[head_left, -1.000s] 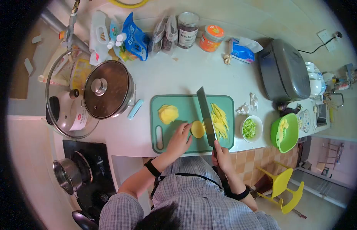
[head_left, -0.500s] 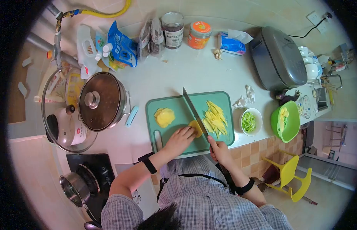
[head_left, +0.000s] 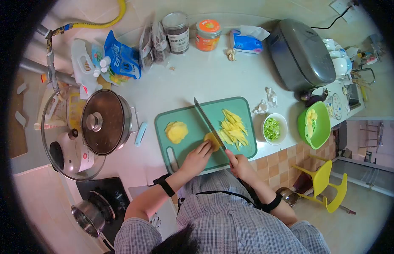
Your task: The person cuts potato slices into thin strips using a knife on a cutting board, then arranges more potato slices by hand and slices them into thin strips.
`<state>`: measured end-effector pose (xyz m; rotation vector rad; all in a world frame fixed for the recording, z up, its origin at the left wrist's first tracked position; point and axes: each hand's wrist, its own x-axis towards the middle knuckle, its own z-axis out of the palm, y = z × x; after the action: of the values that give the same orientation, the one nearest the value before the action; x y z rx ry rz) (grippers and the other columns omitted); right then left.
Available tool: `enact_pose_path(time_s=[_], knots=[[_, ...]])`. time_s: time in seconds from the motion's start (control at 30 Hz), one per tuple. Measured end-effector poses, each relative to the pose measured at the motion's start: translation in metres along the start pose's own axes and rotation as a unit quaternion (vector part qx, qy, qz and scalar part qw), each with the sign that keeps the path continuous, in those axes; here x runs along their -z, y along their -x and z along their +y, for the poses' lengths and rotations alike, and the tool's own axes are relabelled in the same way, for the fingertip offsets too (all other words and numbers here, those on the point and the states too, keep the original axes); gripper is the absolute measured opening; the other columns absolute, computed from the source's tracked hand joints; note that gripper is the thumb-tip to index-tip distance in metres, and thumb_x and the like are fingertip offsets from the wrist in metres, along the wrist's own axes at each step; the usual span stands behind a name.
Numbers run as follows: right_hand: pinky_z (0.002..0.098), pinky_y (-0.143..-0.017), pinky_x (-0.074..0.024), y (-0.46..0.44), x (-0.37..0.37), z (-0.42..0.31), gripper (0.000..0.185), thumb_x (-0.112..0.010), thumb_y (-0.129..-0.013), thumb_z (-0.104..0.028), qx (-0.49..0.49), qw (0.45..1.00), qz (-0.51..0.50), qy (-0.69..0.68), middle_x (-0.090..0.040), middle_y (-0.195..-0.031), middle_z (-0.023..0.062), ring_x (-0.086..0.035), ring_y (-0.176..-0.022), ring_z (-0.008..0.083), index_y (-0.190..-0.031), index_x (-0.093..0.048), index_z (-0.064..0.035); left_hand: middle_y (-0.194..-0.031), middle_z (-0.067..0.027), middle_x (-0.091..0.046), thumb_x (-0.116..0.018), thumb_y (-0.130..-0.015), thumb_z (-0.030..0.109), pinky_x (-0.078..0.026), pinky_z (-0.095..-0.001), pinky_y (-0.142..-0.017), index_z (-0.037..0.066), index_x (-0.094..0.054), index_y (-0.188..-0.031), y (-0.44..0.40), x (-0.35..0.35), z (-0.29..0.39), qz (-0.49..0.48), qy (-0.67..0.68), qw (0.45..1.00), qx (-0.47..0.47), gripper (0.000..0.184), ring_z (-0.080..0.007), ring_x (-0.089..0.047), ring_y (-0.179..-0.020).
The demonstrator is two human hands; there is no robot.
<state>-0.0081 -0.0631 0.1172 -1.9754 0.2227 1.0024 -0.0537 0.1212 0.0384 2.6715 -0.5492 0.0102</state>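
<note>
On the green cutting board [head_left: 240,104], my left hand [head_left: 196,161] presses its bent fingertips onto a few yellow slices [head_left: 211,139], which look like potato. My right hand [head_left: 242,167] grips a kitchen knife [head_left: 207,119] by its handle. The blade lies slantwise across the board, close against the right side of the held slices and just beside my left fingertips. A stack of round potato slices [head_left: 176,132] sits at the board's left. To the right of the blade is a heap of cut potato strips [head_left: 233,129].
Right of the board stand a white bowl of chopped greens [head_left: 273,129] and a green basket [head_left: 322,142]. A rice cooker [head_left: 301,55], tissue pack [head_left: 246,41] and jars [head_left: 208,36] line the back. A lidded pan [head_left: 104,122] and a light-blue-handled tool [head_left: 140,134] are at left.
The whole view has shifted and tilted slightly with my head. Both hands keep their places on the slices and the knife, and the blade stays beside the slices.
</note>
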Motion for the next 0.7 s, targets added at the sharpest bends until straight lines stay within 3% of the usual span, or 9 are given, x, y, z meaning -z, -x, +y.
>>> enact_pose_path(time_s=[0.13, 0.27, 0.33, 0.37, 0.43, 0.57, 0.67, 0.7], knots=[[0.0289, -0.041, -0.0343, -0.010, -0.013, 0.014, 0.064, -0.041, -0.087, -0.056, 0.089, 0.994, 0.056, 0.043, -0.043, -0.046, 0.0030, -0.042, -0.040, 0.0128, -0.053, -0.046, -0.0020, -0.120, -0.0099, -0.048, -0.050, -0.072, 0.008, -0.047, -0.0305, -0.086, 0.000, -0.054, -0.109, -0.001, 0.003, 0.001, 0.015, 0.006, 1.000, -0.001, 0.038, -0.0227, -0.044, -0.117], [0.0288, -0.041, -0.0349, -0.006, -0.008, 0.009, 0.064, -0.040, -0.087, -0.056, 0.051, 0.996, 0.046, 0.048, -0.043, -0.045, 0.0027, -0.043, -0.040, 0.0134, -0.054, -0.046, -0.0020, -0.119, -0.0103, -0.048, -0.050, -0.072, 0.008, -0.047, -0.0302, -0.086, 0.000, -0.054, -0.109, -0.001, 0.006, 0.004, -0.008, 0.015, 1.000, 0.015, 0.038, -0.0229, -0.045, -0.116], [0.0405, -0.062, -0.0448, -0.005, -0.007, 0.004, 0.069, -0.039, -0.088, -0.054, 0.020, 0.997, 0.024, 0.073, -0.054, -0.054, 0.0203, -0.059, -0.062, 0.0354, -0.065, -0.058, 0.0082, -0.119, -0.0103, -0.048, -0.049, -0.072, 0.008, -0.046, -0.0300, -0.086, 0.000, -0.054, -0.110, 0.000, 0.006, 0.003, -0.008, 0.016, 1.000, 0.015, 0.038, -0.0228, -0.045, -0.115], [0.0405, -0.062, -0.0448, -0.004, -0.009, 0.005, 0.069, -0.039, -0.088, -0.054, 0.021, 0.997, 0.026, 0.075, -0.054, -0.054, 0.0203, -0.059, -0.062, 0.0354, -0.065, -0.058, 0.0082, -0.119, -0.0101, -0.048, -0.049, -0.072, 0.008, -0.046, -0.0300, -0.086, 0.000, -0.054, -0.110, 0.001, 0.005, 0.003, -0.003, 0.010, 1.000, 0.015, 0.038, -0.0227, -0.045, -0.115], [0.0266, -0.038, -0.0338, -0.005, -0.011, 0.009, 0.063, -0.041, -0.087, -0.057, 0.062, 0.996, 0.052, 0.034, -0.042, -0.045, 0.0022, -0.042, -0.039, 0.0114, -0.053, -0.045, -0.0035, -0.119, -0.0100, -0.048, -0.049, -0.072, 0.008, -0.046, -0.0300, -0.086, 0.001, -0.054, -0.110, 0.001, 0.005, 0.005, 0.008, 0.005, 1.000, 0.017, 0.038, -0.0225, -0.045, -0.115], [0.0254, -0.036, -0.0325, -0.002, -0.006, 0.017, 0.062, -0.041, -0.087, -0.057, 0.045, 0.998, 0.041, 0.028, -0.041, -0.044, 0.0013, -0.040, -0.037, 0.0107, -0.053, -0.045, -0.0048, -0.118, -0.0092, -0.049, -0.049, -0.073, 0.008, -0.046, -0.0301, -0.085, 0.001, -0.054, -0.110, 0.001, 0.007, 0.009, 0.029, 0.011, 0.999, 0.029, 0.038, -0.0220, -0.045, -0.115], [0.0252, -0.035, -0.0306, -0.003, 0.000, 0.030, 0.059, -0.042, -0.087, -0.055, 0.135, 0.988, 0.050, 0.056, -0.039, -0.044, 0.0001, -0.037, -0.034, 0.0107, -0.054, -0.045, -0.0059, -0.118, -0.0085, -0.048, -0.049, -0.073, 0.008, -0.047, -0.0296, -0.085, 0.001, -0.053, -0.111, 0.001, 0.010, 0.010, 0.041, 0.023, 0.998, 0.036, 0.039, -0.0214, -0.044, -0.116], [0.0251, -0.034, -0.0297, -0.005, 0.001, 0.031, 0.059, -0.042, -0.087, -0.055, 0.074, 0.996, 0.048, 0.027, -0.038, -0.044, -0.0001, -0.036, -0.034, 0.0106, -0.054, -0.044, -0.0063, -0.119, -0.0081, -0.048, -0.049, -0.073, 0.008, -0.047, -0.0293, -0.085, 0.002, -0.052, -0.112, 0.002, 0.010, 0.010, 0.047, 0.031, 0.998, 0.031, 0.039, -0.0211, -0.044, -0.116]])
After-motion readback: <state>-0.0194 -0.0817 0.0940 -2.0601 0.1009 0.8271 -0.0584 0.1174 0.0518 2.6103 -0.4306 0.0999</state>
